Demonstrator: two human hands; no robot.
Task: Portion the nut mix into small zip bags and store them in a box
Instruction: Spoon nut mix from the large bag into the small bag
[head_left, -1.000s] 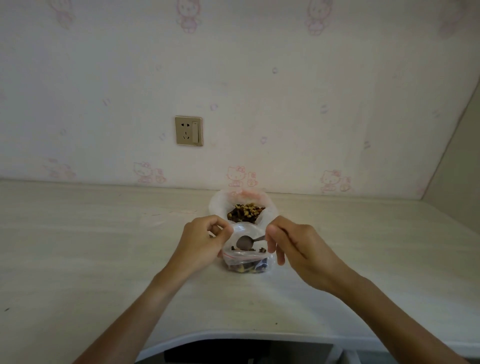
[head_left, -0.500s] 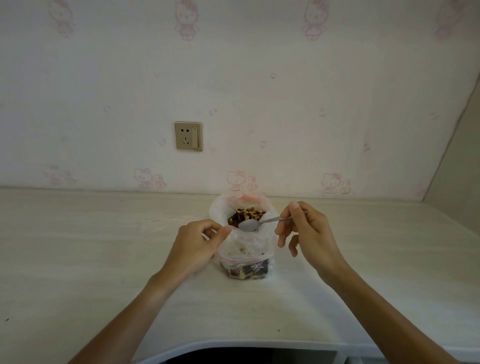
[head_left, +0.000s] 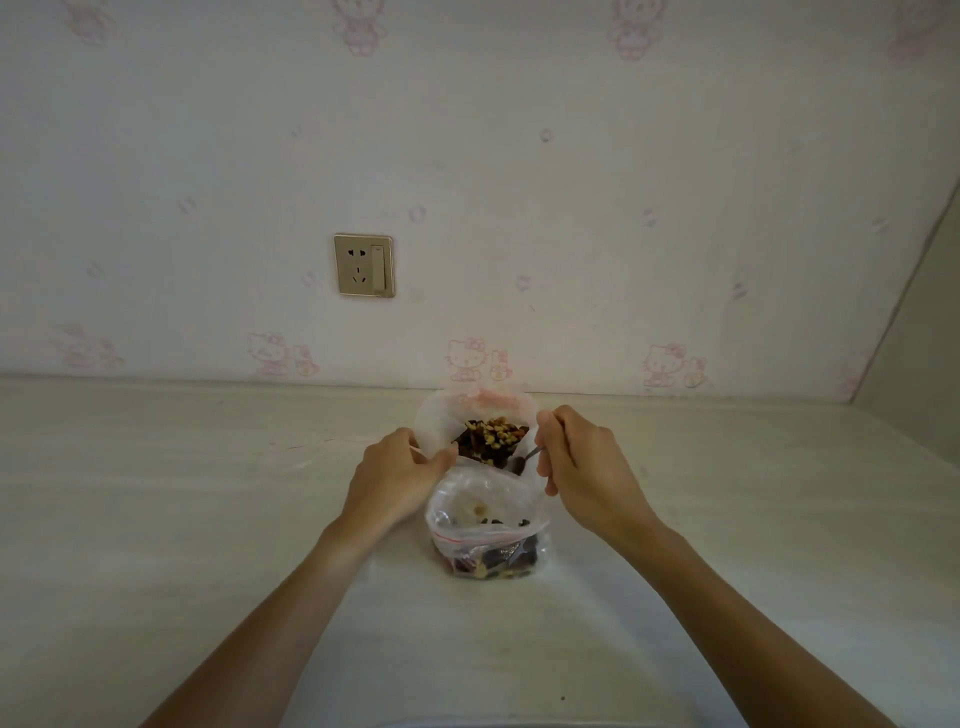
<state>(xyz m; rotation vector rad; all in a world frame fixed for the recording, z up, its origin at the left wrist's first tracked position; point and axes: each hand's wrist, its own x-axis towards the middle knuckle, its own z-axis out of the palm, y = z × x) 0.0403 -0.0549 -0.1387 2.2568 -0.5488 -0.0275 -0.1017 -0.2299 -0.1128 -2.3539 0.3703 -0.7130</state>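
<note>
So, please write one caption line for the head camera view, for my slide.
Right hand dips a spoon into the large nut bag; left hand holds its rim above the small zip bag.

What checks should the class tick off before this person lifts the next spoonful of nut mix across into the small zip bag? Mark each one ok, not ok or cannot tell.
1. Spoon held: ok, the right hand grips its handle.
2. Bowl of spoon down in the nut mix: ok, it dips at the near edge of the large bag.
3. Large bag steadied: ok, the left hand pinches its rim.
4. Small zip bag mouth open: ok, it gapes upward.
5. Small bag has room: ok, the contents sit only at the bottom.
6. Spoon loaded: cannot tell.
</note>
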